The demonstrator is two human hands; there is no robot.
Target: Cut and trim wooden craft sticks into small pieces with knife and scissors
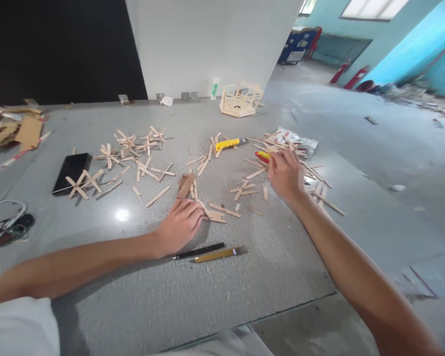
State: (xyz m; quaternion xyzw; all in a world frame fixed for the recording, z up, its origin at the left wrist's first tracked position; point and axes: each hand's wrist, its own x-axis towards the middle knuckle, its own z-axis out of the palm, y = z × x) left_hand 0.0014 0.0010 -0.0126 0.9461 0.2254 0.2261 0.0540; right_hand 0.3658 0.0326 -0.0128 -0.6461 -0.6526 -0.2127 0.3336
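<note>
My left hand (181, 222) rests on the table with its fingers curled together beside small wooden craft sticks (217, 217). What its fingertips pinch, if anything, is hidden. A folded piece of brown cardboard (186, 186) lies just beyond it. Over a loose heap of craft sticks (321, 190), my right hand (286, 173) is closed around a red and yellow object (262, 156), whose tip pokes out on the left; its kind is unclear. A yellow-handled cutter (228, 144) lies between the hands, farther back. Nearer me lie a black pen (200, 251) and a gold-coloured flat tool (215, 255).
Star-shaped stick assemblies (128, 143) spread over the left, some overlapping a black phone (72, 173). At the back stand an open stick frame (241, 101) and a white-green tube (214, 89). Cardboard scraps (28, 131) and a cable (7, 217) lie far left. The table's edge (300, 309) is near me.
</note>
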